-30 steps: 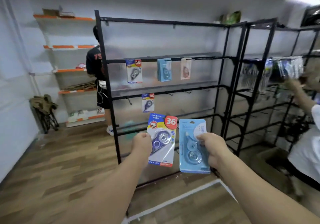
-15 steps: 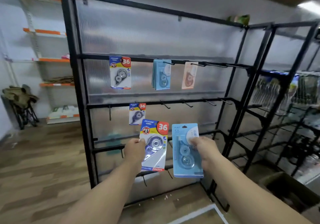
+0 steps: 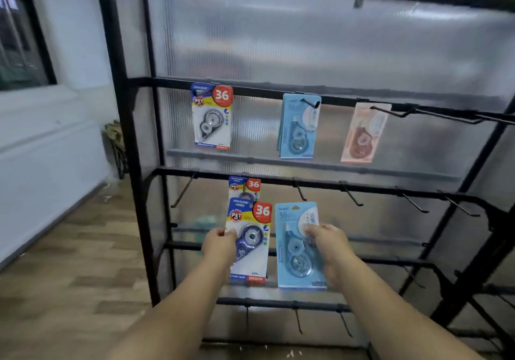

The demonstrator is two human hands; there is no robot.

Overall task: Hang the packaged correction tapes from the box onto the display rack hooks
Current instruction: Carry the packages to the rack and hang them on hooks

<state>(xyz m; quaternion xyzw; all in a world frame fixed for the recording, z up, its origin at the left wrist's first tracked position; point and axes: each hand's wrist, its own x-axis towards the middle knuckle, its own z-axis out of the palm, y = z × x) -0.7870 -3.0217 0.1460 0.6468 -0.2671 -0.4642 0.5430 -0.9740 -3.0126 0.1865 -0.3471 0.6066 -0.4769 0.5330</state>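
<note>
Near the rack's (image 3: 124, 114) left post, your left hand (image 3: 219, 245) pinches the 36 pack (image 3: 255, 237), half hiding a hung pack (image 3: 245, 187) behind; your right hand (image 3: 331, 246) grips the blue pack (image 3: 294, 248), covering its right edge.

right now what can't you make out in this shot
Head view: the lower hanging pack is mostly hidden behind the purple pack in the left hand.
Print on the pink pack is too blurred to read.
The right hand covers the blue pack at its right edge.
The supply box lies outside the frame.
</note>
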